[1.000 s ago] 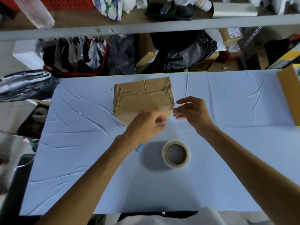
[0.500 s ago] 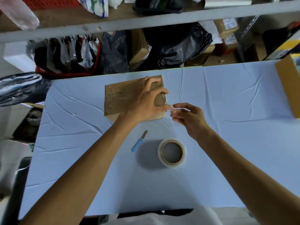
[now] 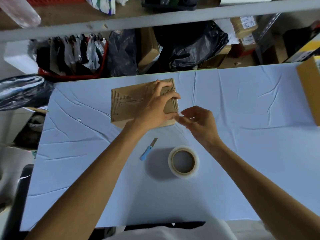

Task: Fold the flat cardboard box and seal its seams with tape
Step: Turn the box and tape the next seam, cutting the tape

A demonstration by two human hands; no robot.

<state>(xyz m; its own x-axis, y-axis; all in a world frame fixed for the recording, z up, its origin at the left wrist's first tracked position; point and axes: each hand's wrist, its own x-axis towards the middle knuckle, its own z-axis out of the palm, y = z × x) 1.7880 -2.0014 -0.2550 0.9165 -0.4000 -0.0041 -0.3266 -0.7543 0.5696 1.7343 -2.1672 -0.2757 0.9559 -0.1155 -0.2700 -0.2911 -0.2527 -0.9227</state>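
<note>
A folded brown cardboard box sits on the pale blue table, with clear tape along its top seam. My left hand lies spread over the box's right half and grips its near right corner. My right hand hovers just right of that corner, thumb and fingers pinched on a short strip of clear tape. A roll of clear tape lies flat nearer to me. A small blue-handled knife lies to the roll's left.
A second brown box stands at the table's right edge. Behind the table, shelves hold black bags, small boxes and a red basket. A silver bag lies off the table's left side.
My left hand rose from the box's near side to rest on top of it, uncovering the knife. My right hand stays by the box's right corner with the tape strip.
</note>
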